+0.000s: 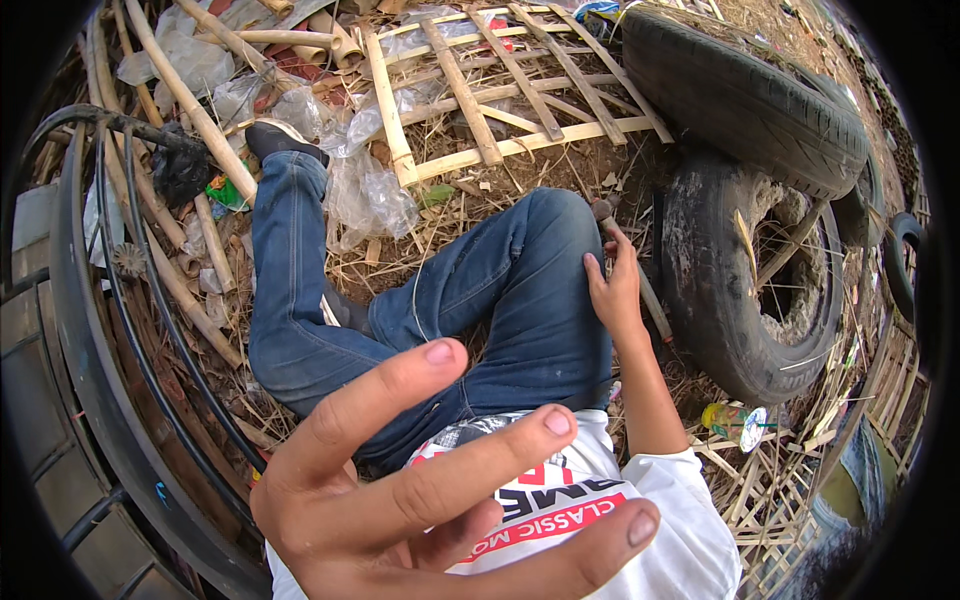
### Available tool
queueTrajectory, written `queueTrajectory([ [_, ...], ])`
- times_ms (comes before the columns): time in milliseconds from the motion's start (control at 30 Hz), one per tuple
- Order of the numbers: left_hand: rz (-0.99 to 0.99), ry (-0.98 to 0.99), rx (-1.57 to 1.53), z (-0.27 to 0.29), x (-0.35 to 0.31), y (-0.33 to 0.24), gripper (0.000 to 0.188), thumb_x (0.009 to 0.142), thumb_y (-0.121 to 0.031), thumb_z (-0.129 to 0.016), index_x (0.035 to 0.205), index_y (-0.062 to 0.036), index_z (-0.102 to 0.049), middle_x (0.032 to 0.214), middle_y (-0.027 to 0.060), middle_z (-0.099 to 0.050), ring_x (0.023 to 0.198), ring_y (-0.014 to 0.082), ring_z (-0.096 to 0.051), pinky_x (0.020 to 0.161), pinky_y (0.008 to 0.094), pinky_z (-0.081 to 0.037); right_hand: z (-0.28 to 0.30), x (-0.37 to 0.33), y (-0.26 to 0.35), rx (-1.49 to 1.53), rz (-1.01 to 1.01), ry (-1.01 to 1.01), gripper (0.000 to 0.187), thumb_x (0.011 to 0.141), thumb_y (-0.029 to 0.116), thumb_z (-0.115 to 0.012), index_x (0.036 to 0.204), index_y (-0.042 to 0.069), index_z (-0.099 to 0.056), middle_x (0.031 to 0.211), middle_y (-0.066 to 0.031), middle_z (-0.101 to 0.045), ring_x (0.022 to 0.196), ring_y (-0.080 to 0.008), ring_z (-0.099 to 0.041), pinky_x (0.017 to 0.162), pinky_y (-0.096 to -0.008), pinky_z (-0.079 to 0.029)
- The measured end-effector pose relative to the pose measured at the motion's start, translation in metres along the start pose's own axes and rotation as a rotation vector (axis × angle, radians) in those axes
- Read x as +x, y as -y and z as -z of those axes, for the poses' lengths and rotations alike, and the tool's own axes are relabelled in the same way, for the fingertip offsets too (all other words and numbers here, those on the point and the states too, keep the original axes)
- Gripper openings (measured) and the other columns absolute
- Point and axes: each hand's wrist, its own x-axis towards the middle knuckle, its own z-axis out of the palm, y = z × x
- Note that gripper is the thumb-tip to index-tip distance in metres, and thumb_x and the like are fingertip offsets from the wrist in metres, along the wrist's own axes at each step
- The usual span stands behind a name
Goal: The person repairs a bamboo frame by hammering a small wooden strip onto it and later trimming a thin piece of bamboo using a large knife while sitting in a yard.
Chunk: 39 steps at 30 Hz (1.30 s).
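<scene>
Large in the foreground, my left hand (400, 490) is raised with its fingers spread and nothing in them. It hangs in front of my white printed shirt (670, 520) and partly covers it. My right hand (619, 285) is beside my bent right knee, its fingers curled over the handle of a hammer (654, 305). The hammer's head sticks out just above my fingertips, and the handle slants down past my hand toward the tires. Beyond my knees, a flat lattice of split bamboo strips (462, 90) lies on the straw-littered ground, with neither hand touching it.
Close on the right stands a worn tire (695, 270), with another tire (740, 105) tilted above it. A black metal frame (75, 330) curves along the left. Bamboo poles (180, 90) and clear plastic bags (370, 205) lie far left. Woven bamboo (760, 520) is low right, near a plastic cup (735, 425).
</scene>
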Motion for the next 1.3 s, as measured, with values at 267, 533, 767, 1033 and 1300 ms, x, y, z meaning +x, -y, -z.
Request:
queueTrajectory([
  [267, 0.394, 0.247, -0.124, 0.037, 0.0, -0.005, 0.059, 0.075, 0.01, -0.052, 0.096, -0.0423, -0.072, 0.093, 0.0067, -0.072, 0.099, 0.0255, -0.063, 0.079, 0.0275, -0.052, -0.017, -0.013, 0.017, -0.165, -0.001, -0.032, 0.06, 0.085, 0.021, -0.065, 0.136, 0.002, -0.039, 0.122, -0.0242, -0.045, 0.113, -0.0408, -0.046, 0.099, -0.0471, -0.036],
  [533, 0.693, 0.166, 0.07, 0.046, -0.031, -0.019, 0.054, 0.071, 0.01, -0.057, 0.086, -0.0406, -0.07, 0.095, 0.0002, -0.073, 0.105, 0.0272, -0.059, 0.051, 0.0155, -0.039, -0.023, -0.007, 0.011, -0.132, 0.024, -0.05, 0.063, 0.084, 0.022, -0.066, 0.136, 0.0, -0.038, 0.121, -0.024, -0.045, 0.113, -0.0413, -0.045, 0.099, -0.0472, -0.036],
  [767, 0.737, -0.012, -0.082, 0.034, -0.035, 0.004, 0.057, 0.085, 0.0, -0.053, 0.12, -0.0452, -0.058, 0.083, 0.0023, -0.072, 0.083, 0.0168, -0.068, 0.099, 0.0489, -0.043, -0.022, -0.005, 0.011, -0.136, 0.0, -0.02, 0.062, 0.083, 0.022, -0.065, 0.135, 0.0, -0.038, 0.121, -0.0238, -0.044, 0.114, -0.0412, -0.044, 0.099, -0.0468, -0.035],
  [1033, 0.547, 0.076, -0.272, 0.018, -0.039, 0.035, 0.038, 0.081, -0.009, -0.064, 0.113, -0.0281, -0.063, 0.087, 0.0027, -0.073, 0.086, 0.0171, -0.071, 0.095, 0.0533, -0.045, -0.025, -0.002, 0.008, -0.117, -0.031, -0.015, 0.061, 0.082, 0.022, -0.065, 0.133, -0.001, -0.04, 0.121, -0.0229, -0.044, 0.115, -0.0404, -0.044, 0.101, -0.0459, -0.034],
  [1300, 0.357, -0.038, -0.172, -0.001, -0.055, 0.081, 0.065, 0.077, 0.002, -0.06, 0.138, -0.0096, -0.044, 0.126, 0.0235, -0.056, 0.096, 0.0359, -0.067, 0.097, 0.0518, -0.043, -0.027, -0.005, 0.002, -0.111, -0.061, -0.022, 0.061, 0.082, 0.025, -0.066, 0.132, 0.0, -0.041, 0.122, -0.0223, -0.045, 0.116, -0.04, -0.044, 0.102, -0.046, -0.033],
])
